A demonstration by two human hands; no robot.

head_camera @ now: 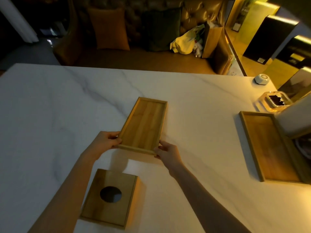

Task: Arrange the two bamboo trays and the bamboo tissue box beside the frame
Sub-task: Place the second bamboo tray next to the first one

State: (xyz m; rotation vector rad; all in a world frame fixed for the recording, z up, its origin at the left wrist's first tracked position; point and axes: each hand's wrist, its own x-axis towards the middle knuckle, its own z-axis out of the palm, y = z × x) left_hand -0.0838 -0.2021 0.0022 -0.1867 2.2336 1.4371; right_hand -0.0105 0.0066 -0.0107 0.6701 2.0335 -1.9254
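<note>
A long bamboo tray (pixel 144 125) is held over the middle of the white marble table (pixel 50 106). My left hand (pixel 105 140) grips its near left corner and my right hand (pixel 166 150) grips its near right corner. The tray's near end looks lifted, with a shadow under it. A bamboo tissue box (pixel 109 197) with a round hole in its top stands close to me, under my left forearm. A second bamboo tray (pixel 271 147) lies flat at the right, next to a white upright frame (pixel 296 120) that covers its far right corner.
A glass ashtray (pixel 276 101) with dark contents and a small white round device (pixel 262 79) sit at the table's far right. Behind the table is a brown leather sofa (pixel 143 59) with cushions and bags.
</note>
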